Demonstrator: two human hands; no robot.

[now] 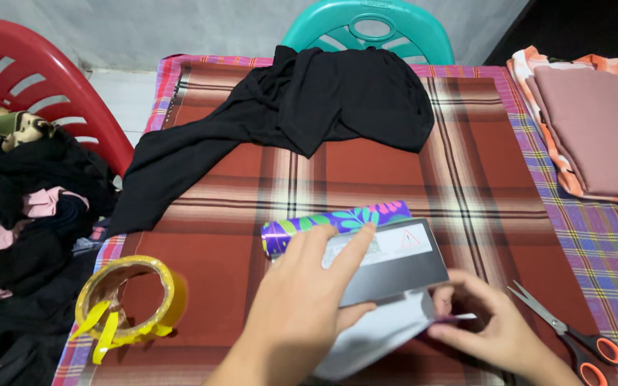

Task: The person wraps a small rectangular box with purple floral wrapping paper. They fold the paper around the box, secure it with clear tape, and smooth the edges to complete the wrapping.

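Observation:
My left hand point(300, 297) lies flat, fingers together, pressing on a dark grey plastic mailer bag point(402, 268) with a white label. My right hand point(482, 323) pinches the bag's white lower edge point(377, 336) near a thin strip. A roll of purple leaf-patterned wrapping paper point(337, 221) lies just beyond the bag, touching it. All rests on a red-brown plaid cloth point(223, 236).
A yellow tape roll point(129, 300) sits front left. Orange-handled scissors point(570, 332) lie front right. A black garment point(302, 107) is spread at the back. Folded pinkish cloths point(595, 129) lie right. A red chair point(30, 78) with clothes stands left, a teal chair point(370, 28) behind.

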